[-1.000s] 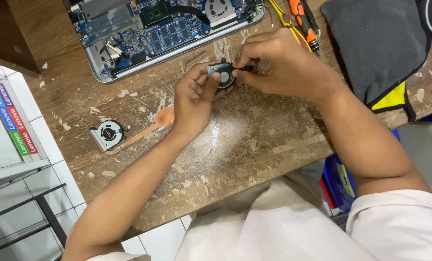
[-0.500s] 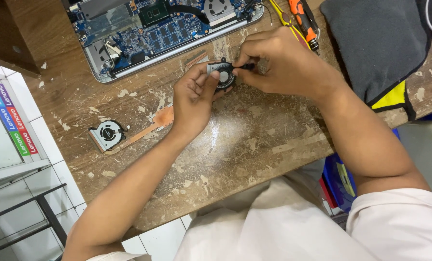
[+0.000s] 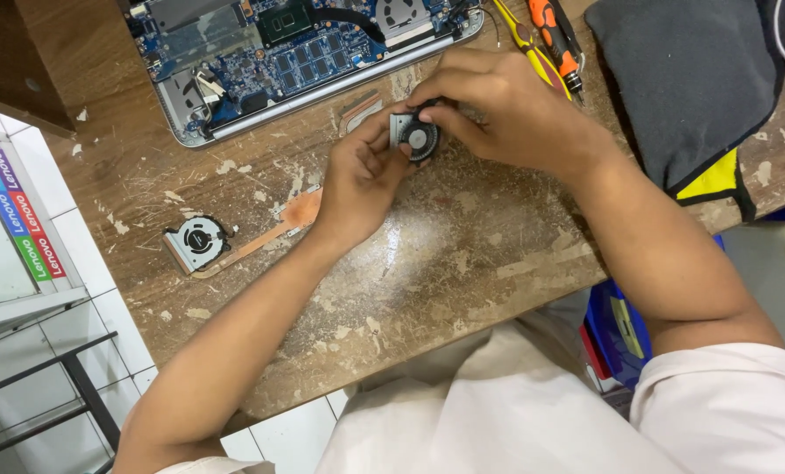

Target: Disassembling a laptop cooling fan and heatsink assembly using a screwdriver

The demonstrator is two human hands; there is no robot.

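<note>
Together, the left hand (image 3: 357,180) and right hand (image 3: 506,114) pinch a small cooling fan (image 3: 416,138) from both sides, steadying it above the table (image 3: 462,254). Beyond the fingertips lies an opened laptop (image 3: 261,53); a second fan (image 3: 195,243) rests left of the left wrist.

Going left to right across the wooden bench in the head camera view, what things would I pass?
Small fan with copper pipe → left hand → small round fan held between both hands → right hand → orange-handled tool → dark grey pouch.
</note>
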